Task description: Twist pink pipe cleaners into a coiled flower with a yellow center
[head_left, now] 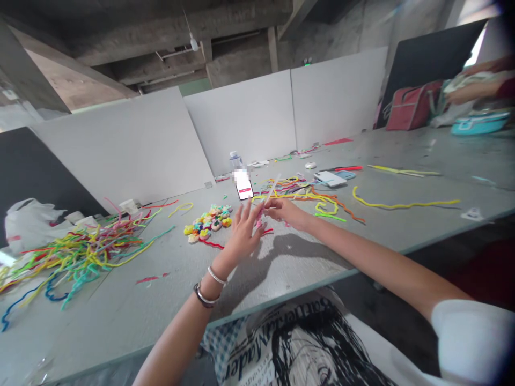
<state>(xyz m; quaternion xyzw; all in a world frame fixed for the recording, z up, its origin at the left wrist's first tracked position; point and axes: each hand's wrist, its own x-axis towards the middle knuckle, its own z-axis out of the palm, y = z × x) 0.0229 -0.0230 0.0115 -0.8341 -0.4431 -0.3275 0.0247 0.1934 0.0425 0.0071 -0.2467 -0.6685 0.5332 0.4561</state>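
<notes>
In the head view, taking the two hands as the centre of the dial, a pale, see-through strip (274,186) stands out from the fingertips, its long axis running from seven to one o'clock and its free end toward one. A small pink piece (259,219) shows between the hands, partly covered, so its direction is unclear. The left hand (244,236) comes in from seven o'clock, its outer fingers somewhat spread; whether its thumb and forefinger pinch the pink piece, I cannot tell. The right hand (292,213) comes in from four o'clock, its fingertips drawn together at the strip's lower end; which hand bears the strip, I cannot tell.

Toward six o'clock, grey tabletop (277,268) crossed by arm shadows runs to the near edge. Room is tighter from twelve to two, where loose coloured strands (322,198) lie close by, and at nine, where a cluster of small yarn flowers (209,222) sits. A lit phone (244,187) leans at eleven.

Behind the phone stands a clear bottle (235,159), its fill too small to judge. Far off at nine, a white plastic bag (28,222) rests beside a heap of strands (100,244); its contents are hidden. Far off at two, a red bag (414,107) and a turquoise container (480,123) stand below a co-worker's hands (472,91), contents indistinct.
</notes>
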